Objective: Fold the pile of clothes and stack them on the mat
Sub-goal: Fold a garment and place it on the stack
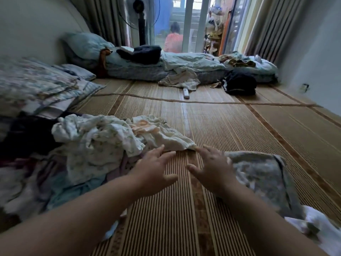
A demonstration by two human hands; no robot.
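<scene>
Head view. Both hands reached forward, palms down, over the woven mat (pixel 239 126). The left hand (pixel 156 163) and right hand (pixel 212 169) lay side by side with fingers spread and straight, gripping nothing. The pile of clothes (pixel 88 150) lay unfolded on the mat at 9 o'clock of the hands. Its uppermost cream garment (pixel 166 139) trailed toward 3 o'clock, and its corner ended at the right index fingertip; contact could not be judged. The left fingertips lay at that garment's near hem. A folded patterned cloth (pixel 262 174) lay flat on the mat at 3 o'clock of the right hand, partly beneath it. At 12 o'clock, well apart, were a white remote (pixel 186 93), a black bundle (pixel 239 83) and rumpled bedding (pixel 191 61). Pillows (pixel 36 85) were stacked at 10 o'clock.
</scene>
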